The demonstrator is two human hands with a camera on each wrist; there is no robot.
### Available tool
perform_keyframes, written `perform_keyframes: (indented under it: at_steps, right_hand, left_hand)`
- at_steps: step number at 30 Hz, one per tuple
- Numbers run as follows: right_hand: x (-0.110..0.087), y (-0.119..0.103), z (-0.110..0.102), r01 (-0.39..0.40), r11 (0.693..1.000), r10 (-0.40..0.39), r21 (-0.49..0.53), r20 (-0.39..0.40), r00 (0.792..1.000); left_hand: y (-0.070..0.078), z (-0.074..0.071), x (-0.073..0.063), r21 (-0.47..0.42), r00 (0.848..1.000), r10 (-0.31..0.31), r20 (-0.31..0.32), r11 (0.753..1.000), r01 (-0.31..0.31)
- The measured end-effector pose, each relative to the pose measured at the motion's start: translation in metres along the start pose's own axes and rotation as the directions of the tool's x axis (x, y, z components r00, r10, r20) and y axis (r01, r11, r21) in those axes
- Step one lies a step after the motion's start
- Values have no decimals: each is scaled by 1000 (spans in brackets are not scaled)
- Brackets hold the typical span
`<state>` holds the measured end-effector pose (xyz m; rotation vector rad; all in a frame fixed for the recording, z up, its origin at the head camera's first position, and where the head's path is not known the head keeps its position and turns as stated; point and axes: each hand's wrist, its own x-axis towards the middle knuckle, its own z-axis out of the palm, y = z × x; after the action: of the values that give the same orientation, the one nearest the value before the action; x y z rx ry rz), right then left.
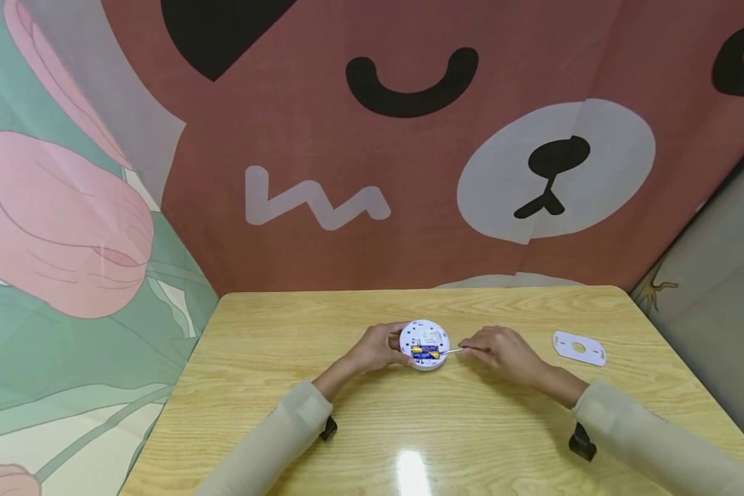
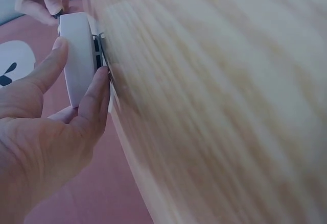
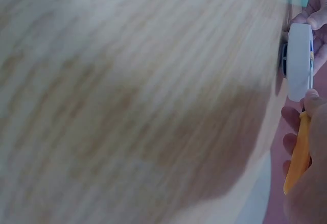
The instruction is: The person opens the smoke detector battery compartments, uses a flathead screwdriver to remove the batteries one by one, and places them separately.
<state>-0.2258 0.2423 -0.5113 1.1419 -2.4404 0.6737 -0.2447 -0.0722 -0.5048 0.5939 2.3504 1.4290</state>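
My left hand [image 1: 375, 346] grips a round white smoke detector [image 1: 432, 335] by its left edge, thumb on one face and fingers on the other. Two blue-and-yellow batteries [image 1: 425, 352] show in its back, which faces up. Dark slots [image 2: 97, 50] show on its underside in the left wrist view, close over the table. From the right, my right hand [image 1: 502, 350] holds a screwdriver with an orange handle [image 3: 299, 155]. Its thin metal shaft [image 1: 455, 351] points left, the tip at the detector beside the batteries.
A white plate [image 1: 590, 353] with rounded ends and a round hole lies on the wooden table [image 1: 359, 427], to the right of my right hand. Behind the table hangs a cloth with a bear face [image 1: 322, 262]. Flower-printed cloth [image 1: 62, 227] hangs at the left.
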Motion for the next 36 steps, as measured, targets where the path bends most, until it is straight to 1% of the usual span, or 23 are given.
perform_keyframes:
  at_steps: [3, 6, 9, 13, 16, 20, 26, 36]
  right_hand:
    - [-3, 2, 4, -26, 997, 26, 66, 0, 1000]
    - [-7, 3, 8, -65, 988, 65, 138, 3, 998]
    - [-11, 4, 12, -121, 973, 122, 198, 8, 992]
    - [-15, 3, 15, -202, 944, 200, 261, 34, 979]
    - [-16, 3, 17, -243, 924, 238, 296, 55, 970]
    - [-17, 4, 17, -269, 908, 259, 320, 73, 963]
    - [-18, 4, 17, -300, 894, 286, 332, 92, 954]
    - [-20, -1, 14, -317, 880, 303, 354, 96, 948]
  left_hand:
    - [1, 0, 0, 5, 1000, -5, 3, 1000, 5]
    - [0, 0, 0, -3, 1000, -2, 1, 1000, 2]
    - [-1, 0, 1, -5, 1000, -3, 1, 1000, 3]
    - [-2, 0, 1, -6, 1000, 0, 0, 1000, 0]
    - [-2, 1, 1, -12, 1000, 0, -4, 1000, 0]
    - [-3, 2, 2, -29, 1000, -6, -10, 1000, 6]
    - [-1, 3, 1, -40, 1000, -16, -15, 999, 16]
    - [1, 3, 0, -38, 1000, -31, -6, 999, 30]
